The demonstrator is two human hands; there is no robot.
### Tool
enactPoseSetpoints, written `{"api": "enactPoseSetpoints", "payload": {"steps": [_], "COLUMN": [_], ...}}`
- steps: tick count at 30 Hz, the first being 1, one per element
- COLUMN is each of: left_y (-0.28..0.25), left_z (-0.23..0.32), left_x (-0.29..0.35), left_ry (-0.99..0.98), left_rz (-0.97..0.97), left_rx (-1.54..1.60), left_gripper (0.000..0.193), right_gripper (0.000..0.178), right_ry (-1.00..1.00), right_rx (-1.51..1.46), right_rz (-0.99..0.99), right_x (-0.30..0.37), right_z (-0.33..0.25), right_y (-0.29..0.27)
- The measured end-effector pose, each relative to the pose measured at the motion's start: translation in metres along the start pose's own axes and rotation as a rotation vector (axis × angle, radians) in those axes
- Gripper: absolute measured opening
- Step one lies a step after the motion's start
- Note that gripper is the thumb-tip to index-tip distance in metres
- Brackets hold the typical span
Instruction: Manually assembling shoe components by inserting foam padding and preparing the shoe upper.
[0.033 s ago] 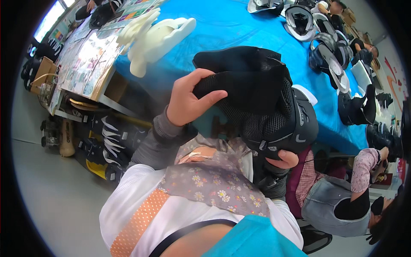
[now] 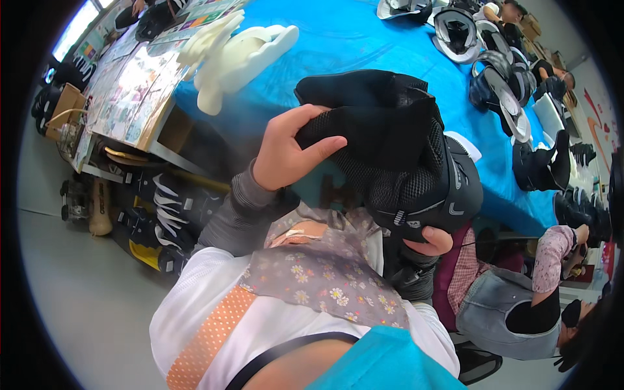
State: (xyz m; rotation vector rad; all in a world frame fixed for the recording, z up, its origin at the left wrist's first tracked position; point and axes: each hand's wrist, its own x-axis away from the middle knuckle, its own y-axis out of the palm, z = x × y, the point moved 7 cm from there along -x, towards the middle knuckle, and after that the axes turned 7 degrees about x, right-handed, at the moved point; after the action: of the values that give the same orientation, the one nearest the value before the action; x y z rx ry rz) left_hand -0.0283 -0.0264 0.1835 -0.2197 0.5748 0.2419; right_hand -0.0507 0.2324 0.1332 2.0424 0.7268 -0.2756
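A black boot (image 2: 416, 188) with mesh sides and a padded cuff is held up before my body, over the near edge of the blue-covered table (image 2: 351, 39). My left hand (image 2: 289, 149) pinches the edge of the cuff, with the thumb on the near side and the other fingers mostly out of sight. Under the toe end, my right hand (image 2: 432, 242) supports the boot; only the thumb and part of the hand show, and the rest is hidden by the boot. A whitish edge shows behind the boot's far side.
Cream-coloured foot-shaped forms (image 2: 244, 58) lie at the far left of the blue cover. Several black boots and white-edged shells (image 2: 500, 97) line the right. A paper-covered table (image 2: 130, 97) stands left. At right, a co-worker in a grey vest (image 2: 500, 305) sits close.
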Motion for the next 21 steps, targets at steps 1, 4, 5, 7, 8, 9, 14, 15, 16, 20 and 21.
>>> {"api": "enactPoseSetpoints", "payload": {"steps": [1,4,5,7,8,9,14,15,16,20,21], "left_y": [0.002,0.003,-0.005,-0.011,-0.014,-0.016,-0.02,-0.024,-0.025,-0.03,-0.031], "left_z": [-0.004,-0.013,-0.004,0.006,0.011,0.018,0.015,0.01,0.005,-0.009,-0.01], "left_x": [0.0,0.003,0.0,0.002,0.007,0.012,0.01,0.007,0.006,0.007,0.005], "left_ry": [-0.056,-0.176,-0.002,0.17,0.242,0.313,0.41,0.455,0.451,0.426,0.417], "left_rz": [-0.02,-0.023,0.012,0.046,0.077,0.109,0.23,0.266,0.265,0.281,0.291], "left_rx": [0.11,0.346,0.182,0.02,-0.056,-0.134,-0.551,-0.564,-0.563,-0.634,-0.632], "left_gripper": [0.036,0.024,0.02,0.017,0.015,0.013,0.031,0.036,0.036,0.038,0.039], "right_gripper": [0.082,0.078,0.075,0.075,0.075,0.075,0.072,0.069,0.069,0.064,0.063], "right_ry": [0.025,0.054,0.051,0.076,0.099,0.103,0.054,0.094,0.096,0.145,0.184], "right_rx": [0.005,0.015,0.017,0.03,0.04,0.041,0.276,0.17,0.17,0.565,0.724], "right_rz": [0.015,0.054,0.08,0.091,0.102,0.102,0.124,0.197,0.201,0.115,0.074], "right_x": [0.002,0.003,0.003,0.002,0.002,0.004,0.029,0.024,0.024,0.033,0.036], "right_z": [0.001,0.002,0.002,0.003,0.005,0.004,0.008,0.008,0.006,-0.003,-0.002], "right_y": [-0.005,-0.008,-0.008,0.004,0.007,0.006,-0.01,0.004,0.005,-0.007,-0.012]}}
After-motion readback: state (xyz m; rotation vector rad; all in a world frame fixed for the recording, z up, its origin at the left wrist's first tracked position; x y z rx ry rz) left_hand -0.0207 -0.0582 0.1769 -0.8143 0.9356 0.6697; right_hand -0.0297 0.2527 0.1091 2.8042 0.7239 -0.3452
